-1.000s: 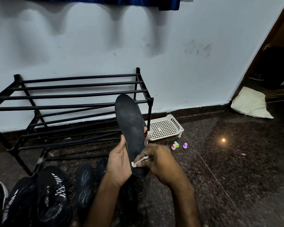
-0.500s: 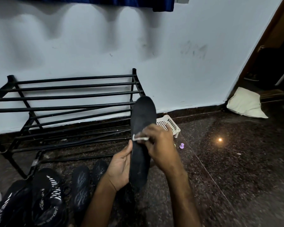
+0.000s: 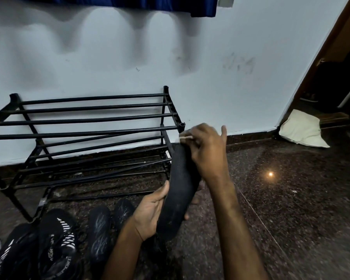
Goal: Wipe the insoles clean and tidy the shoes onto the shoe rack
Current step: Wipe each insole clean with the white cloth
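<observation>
Black foam insole (image 3: 180, 190), judged light and bendable: left hand (image 3: 150, 215) grasps its heel edge; right hand (image 3: 206, 150), at one o'clock, pinches seemingly a white wipe (image 3: 185, 137).

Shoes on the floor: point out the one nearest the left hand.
The plain black shoe just left of the left hand, rightmost in the row. Its twin lies farther left, and the white-striped shoes farther still.

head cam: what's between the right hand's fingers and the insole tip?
A small white wipe, pinched by the right hand at the top end of the black insole; contact is unclear. Head view.
</observation>
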`<state>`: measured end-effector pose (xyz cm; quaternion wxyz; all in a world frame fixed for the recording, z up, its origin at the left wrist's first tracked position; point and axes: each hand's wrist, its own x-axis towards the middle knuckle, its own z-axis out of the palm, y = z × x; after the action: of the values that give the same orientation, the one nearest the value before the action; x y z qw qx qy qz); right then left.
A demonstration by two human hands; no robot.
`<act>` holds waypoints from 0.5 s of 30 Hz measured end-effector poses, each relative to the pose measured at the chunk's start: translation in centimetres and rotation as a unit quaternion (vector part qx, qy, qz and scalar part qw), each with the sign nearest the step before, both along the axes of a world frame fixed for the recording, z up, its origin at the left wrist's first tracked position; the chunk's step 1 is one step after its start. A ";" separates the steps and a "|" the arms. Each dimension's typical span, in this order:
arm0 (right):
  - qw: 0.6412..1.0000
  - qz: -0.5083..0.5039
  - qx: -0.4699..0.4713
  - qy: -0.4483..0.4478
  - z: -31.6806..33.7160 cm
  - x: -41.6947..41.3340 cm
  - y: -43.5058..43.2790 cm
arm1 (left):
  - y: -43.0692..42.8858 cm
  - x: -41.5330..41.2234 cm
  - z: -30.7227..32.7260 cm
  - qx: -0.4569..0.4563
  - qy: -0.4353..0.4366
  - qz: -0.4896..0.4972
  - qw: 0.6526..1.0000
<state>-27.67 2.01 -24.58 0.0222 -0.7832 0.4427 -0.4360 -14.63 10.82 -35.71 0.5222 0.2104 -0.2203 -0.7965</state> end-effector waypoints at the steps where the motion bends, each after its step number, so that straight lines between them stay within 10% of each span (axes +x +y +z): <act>1: 1.000 -0.010 -0.007 -0.005 0.9 -0.3 -0.6 | 0.0 -0.1 0.1 -0.015 -0.010 -0.010 1.000; 15: 0.976 0.160 0.146 0.033 -9.7 0.9 5.5 | -1.9 1.3 0.1 0.048 0.091 0.165 0.981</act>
<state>-26.80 7.49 -34.24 0.1908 -0.8461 0.3709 -0.3318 -13.37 8.95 -35.62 0.6538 0.1954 -0.0955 -0.7247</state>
